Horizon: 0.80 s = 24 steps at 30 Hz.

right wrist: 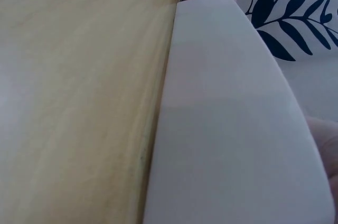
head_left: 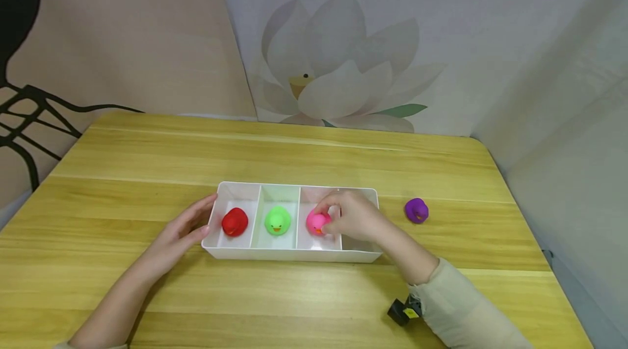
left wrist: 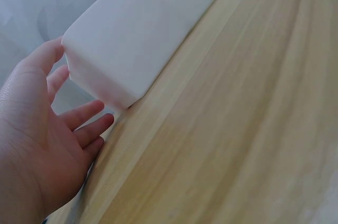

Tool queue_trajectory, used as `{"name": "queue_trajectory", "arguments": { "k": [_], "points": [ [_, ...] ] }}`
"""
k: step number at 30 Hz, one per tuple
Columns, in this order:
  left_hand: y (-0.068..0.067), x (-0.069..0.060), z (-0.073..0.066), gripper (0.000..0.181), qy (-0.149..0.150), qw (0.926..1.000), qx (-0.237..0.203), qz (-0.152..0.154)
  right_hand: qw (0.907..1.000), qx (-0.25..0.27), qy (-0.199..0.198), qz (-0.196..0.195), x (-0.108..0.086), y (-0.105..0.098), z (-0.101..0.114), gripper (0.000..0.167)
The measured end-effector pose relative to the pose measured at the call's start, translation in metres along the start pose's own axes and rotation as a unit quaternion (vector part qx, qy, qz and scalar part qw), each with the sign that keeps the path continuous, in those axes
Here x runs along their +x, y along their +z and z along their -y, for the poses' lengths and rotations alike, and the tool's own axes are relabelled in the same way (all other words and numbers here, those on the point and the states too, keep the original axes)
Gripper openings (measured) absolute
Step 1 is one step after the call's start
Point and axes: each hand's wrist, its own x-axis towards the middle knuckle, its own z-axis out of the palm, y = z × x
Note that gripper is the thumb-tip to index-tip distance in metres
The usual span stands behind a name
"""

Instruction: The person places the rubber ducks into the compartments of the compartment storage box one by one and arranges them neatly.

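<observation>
A white divided tray (head_left: 294,254) with several compartments in a row lies on the wooden table. A red rubber duck (head_left: 235,222) sits in its leftmost compartment, and a green rubber duck (head_left: 277,221) in the one beside it. Inside the third compartment my right hand (head_left: 358,215) pinches a pink rubber duck (head_left: 316,222) between thumb and fingers. My left hand (head_left: 176,234) touches the tray's left end; in the left wrist view its fingers (left wrist: 82,115) are spread and loosely bent. The right wrist view is mostly filled by the tray's long side wall (right wrist: 227,113).
A purple rubber duck (head_left: 416,210) lies on the table to the right of the tray. Near the right sleeve is a small black device (head_left: 399,312). A black chair (head_left: 29,103) stands at the left, and a curtain with a flower print (head_left: 343,60) hangs behind the table.
</observation>
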Motion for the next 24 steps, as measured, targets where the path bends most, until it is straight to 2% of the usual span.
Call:
{"name": "queue_trajectory", "arguments": {
  "k": [10,17,24],
  "points": [
    [0.0002,0.0001,-0.0004,0.055,-0.001,1.0,0.002,0.001,0.9988,-0.025,0.037,0.02,0.0008,-0.0018,0.0075,0.029],
    [0.0009,-0.0005,-0.0005,0.055,-0.004,1.0,0.003,0.001,0.9991,-0.022,0.031,0.017,-0.0022,-0.0029,0.009,0.028],
    [0.0002,-0.0001,-0.0004,0.055,-0.002,1.0,0.003,-0.001,1.0,-0.002,0.006,0.006,-0.0071,-0.0038,0.0079,0.026]
  ]
}}
